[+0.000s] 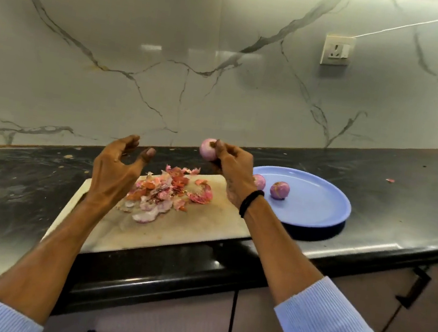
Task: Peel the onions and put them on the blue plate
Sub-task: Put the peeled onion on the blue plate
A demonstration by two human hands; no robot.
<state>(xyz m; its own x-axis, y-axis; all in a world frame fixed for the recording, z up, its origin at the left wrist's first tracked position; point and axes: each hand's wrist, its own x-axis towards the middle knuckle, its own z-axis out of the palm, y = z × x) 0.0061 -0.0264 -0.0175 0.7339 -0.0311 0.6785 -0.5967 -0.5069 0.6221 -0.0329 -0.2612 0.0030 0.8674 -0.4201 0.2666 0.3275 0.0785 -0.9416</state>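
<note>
My right hand [233, 167] grips a peeled pink onion [207, 149], raised above the far edge of the cutting board [198, 227]. To its left my left hand [117, 169] hovers over the board with fingers loosely curved and nothing in it. A heap of onion skins [169, 192] lies on the board. The blue plate [316, 203] sits to the right of the board and carries two peeled onions: one [280, 190] near its middle, the other [260, 181] partly hidden behind my right wrist.
The board and plate rest on a black stone counter [378, 170] backed by a marble wall with a power socket [337, 50]. A scrap of peel [390, 180] lies at the far right. Cabinet fronts with dark handles [416, 286] run below the counter's front edge.
</note>
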